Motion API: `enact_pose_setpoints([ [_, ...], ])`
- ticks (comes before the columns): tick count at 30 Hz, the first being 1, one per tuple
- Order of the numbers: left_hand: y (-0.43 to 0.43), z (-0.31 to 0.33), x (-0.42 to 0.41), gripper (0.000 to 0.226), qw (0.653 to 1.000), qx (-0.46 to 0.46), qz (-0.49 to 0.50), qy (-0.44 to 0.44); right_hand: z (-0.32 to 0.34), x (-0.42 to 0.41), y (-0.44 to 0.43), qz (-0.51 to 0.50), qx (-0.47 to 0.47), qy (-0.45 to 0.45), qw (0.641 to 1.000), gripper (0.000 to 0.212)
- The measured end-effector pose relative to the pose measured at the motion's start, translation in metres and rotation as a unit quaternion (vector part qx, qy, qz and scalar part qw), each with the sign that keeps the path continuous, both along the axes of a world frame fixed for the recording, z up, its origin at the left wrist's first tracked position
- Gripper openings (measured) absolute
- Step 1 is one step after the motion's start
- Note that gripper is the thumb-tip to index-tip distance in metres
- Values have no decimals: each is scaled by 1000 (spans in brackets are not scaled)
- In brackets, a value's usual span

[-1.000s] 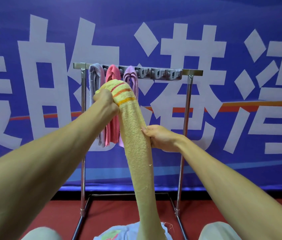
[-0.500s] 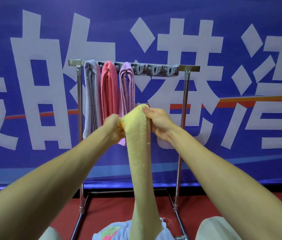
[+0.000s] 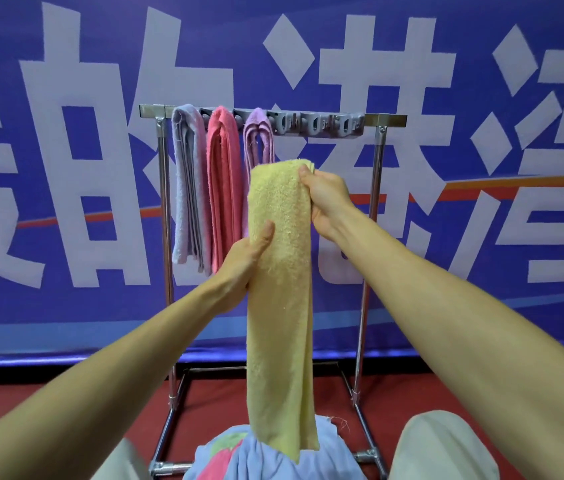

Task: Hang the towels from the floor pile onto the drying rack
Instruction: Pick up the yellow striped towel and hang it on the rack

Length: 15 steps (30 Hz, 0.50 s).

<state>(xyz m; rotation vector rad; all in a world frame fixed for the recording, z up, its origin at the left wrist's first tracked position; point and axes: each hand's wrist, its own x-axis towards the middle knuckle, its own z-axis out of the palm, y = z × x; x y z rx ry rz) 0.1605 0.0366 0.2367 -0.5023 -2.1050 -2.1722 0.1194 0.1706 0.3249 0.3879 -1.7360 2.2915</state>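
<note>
Right hand [image 3: 325, 199] pinched folded top of yellow towel [image 3: 280, 306]; left hand [image 3: 245, 261] gripped its left edge lower down. Towel hung doubled in front of drying rack [image 3: 391, 119], tail down at floor pile [image 3: 273, 459]. Step, by judgement: towel readied, not yet hung. Next called for lifting fold to free clips [image 3: 318, 124] right of purple towel [image 3: 258, 136].

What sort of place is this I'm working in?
Likely a staged or event space, not a home: a huge blue banner with white characters covers the back wall, the floor is red, and a freestanding metal drying rack stands in front of it.
</note>
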Motion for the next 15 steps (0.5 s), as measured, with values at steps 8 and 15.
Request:
enact_pose_setpoints([
  [8, 11, -23, -17, 22, 999, -27, 43, 0, 6, 2, 13, 34, 208, 60, 976, 50],
  [15, 19, -22, -19, 30, 999, -32, 34, 10, 4, 1, 23, -23, 221, 62, 973, 53],
])
